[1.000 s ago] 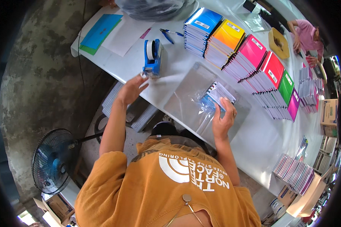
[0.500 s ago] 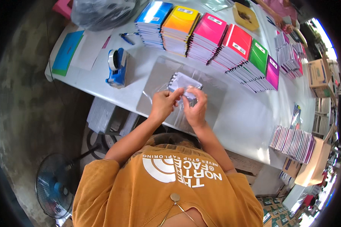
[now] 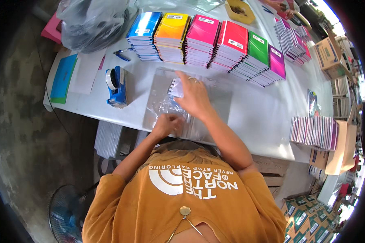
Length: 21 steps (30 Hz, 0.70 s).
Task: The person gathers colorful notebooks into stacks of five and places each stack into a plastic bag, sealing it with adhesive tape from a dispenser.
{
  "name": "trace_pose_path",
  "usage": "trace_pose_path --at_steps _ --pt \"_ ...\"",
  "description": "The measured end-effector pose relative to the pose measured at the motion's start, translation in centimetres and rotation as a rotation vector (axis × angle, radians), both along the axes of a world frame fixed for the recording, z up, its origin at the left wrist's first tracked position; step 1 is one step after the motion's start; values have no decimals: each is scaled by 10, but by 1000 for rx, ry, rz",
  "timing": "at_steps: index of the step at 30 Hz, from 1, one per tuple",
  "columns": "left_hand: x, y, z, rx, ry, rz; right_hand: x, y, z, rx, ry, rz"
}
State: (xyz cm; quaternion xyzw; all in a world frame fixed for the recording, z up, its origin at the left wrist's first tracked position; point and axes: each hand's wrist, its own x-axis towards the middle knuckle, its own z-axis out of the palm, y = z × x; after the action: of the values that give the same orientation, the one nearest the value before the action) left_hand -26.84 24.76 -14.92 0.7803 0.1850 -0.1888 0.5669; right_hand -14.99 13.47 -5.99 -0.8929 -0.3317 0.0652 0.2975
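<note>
A small spiral-bound notebook (image 3: 174, 89) with a white page up lies on a grey board (image 3: 223, 95) before me. Part of it is hidden by my right hand (image 3: 195, 96), which reaches across it with fingers stretched out and palm down. Crinkled clear plastic (image 3: 166, 106) spreads out below the notebook, towards my body. My left hand (image 3: 168, 124) is at the plastic's near side, its fingers curled together and slightly blurred. It seems to pinch the plastic's edge.
Stacked spiral notebooks in blue (image 3: 145, 25), yellow, pink, red, green and purple line the table's far side. Leftward are a blue tape dispenser (image 3: 117, 87), a box cutter (image 3: 122, 55), coloured sheets (image 3: 63, 77) and a big plastic bag (image 3: 91, 28). Another person's hands (image 3: 276, 6) show far right.
My hands, together at the notebook before, are now apart. The left has drawn back towards my body; the right has moved forward over the notebook and opened out. The view has shifted.
</note>
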Motion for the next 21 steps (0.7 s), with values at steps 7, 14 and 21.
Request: trace_pose_path --at_steps 7,14,21 --pt "21 50 28 -548 -487 343 16 -55 -30 791 544 34" --pt "50 74 73 470 -907 -87 20 -21 -41 551 166 275" --pt "48 102 89 234 -995 293 10 -32 -33 1006 149 -10"
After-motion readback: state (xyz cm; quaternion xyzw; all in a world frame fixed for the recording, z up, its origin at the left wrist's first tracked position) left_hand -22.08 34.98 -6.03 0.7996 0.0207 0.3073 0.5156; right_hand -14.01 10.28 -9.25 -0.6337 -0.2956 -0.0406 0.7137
